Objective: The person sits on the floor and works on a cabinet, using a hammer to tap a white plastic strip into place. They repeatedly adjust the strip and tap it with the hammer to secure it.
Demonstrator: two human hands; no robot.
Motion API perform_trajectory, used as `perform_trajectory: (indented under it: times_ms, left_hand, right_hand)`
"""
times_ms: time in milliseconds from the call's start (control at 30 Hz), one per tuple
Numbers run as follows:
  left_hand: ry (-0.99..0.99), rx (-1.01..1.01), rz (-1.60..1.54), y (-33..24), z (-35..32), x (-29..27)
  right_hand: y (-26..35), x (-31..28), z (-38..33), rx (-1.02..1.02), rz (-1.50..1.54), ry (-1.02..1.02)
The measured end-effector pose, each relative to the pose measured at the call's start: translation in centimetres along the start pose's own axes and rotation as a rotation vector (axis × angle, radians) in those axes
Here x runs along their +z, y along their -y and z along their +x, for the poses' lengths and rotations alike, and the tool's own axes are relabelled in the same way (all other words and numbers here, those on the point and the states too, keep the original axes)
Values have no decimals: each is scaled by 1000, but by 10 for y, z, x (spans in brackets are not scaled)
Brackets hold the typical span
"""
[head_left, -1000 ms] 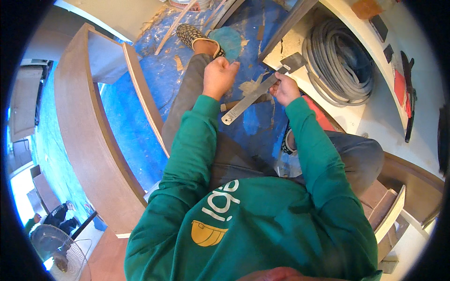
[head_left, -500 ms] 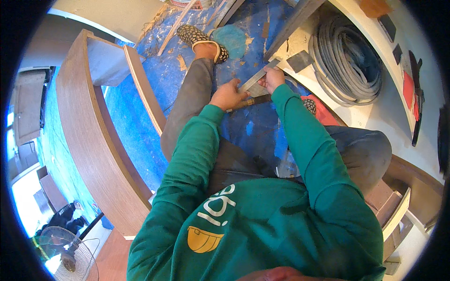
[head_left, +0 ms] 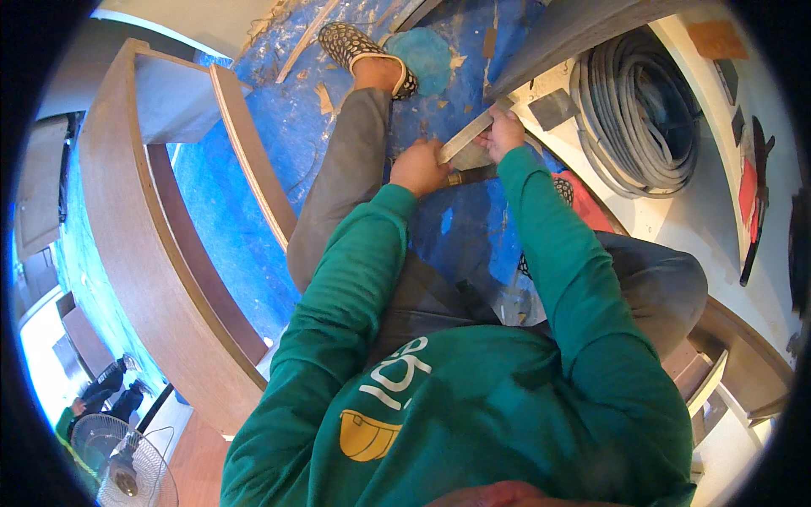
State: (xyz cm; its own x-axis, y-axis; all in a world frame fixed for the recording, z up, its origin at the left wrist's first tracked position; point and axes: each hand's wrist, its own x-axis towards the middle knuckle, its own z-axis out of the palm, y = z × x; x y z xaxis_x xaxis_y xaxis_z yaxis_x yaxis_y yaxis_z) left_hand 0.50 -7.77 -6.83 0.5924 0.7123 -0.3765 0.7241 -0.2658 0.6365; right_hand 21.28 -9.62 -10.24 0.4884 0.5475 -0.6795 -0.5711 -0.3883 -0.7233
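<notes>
A narrow, flat, pale strip [head_left: 466, 138] slants between my hands above the blue floor sheet. My left hand [head_left: 418, 168] is closed at its nearer end. My right hand [head_left: 504, 135] grips it close to the far end, fingers partly hidden behind the strip. Just below my hands lies a dark tool-like bar [head_left: 478, 174] with a brownish end; its kind is unclear, and my left hand partly covers it. A small greyish flat piece [head_left: 553, 110] rests on the pale board beyond my right hand.
A curved wood-faced panel frame [head_left: 144, 228] stands on the left. At the right, a coil of grey cable [head_left: 634, 118] sits inside a pale curved frame [head_left: 718, 160]. A dark beam [head_left: 583, 38] crosses above my right hand. A fan [head_left: 122, 460] stands lower left, near another person.
My left hand has closed further around the near end of the strip, its fingers more curled. The view has shifted slightly, and the dark beam looms larger near my right hand.
</notes>
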Motion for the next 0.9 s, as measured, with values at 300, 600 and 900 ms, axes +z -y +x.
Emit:
perform_trajectory:
  times_ms: [300, 600, 900]
  left_hand:
    - [76, -43, 195, 11, 14, 19]
    - [-39, -79, 265, 2, 9, 15]
    - [-8, -93, 243, 1, 16, 0]
  right_hand:
    - [1, -3, 7, -23, -92, 46]
    - [-2, 6, 18, -36, -85, -6]
    - [6, 8, 8, -28, 31, -1]
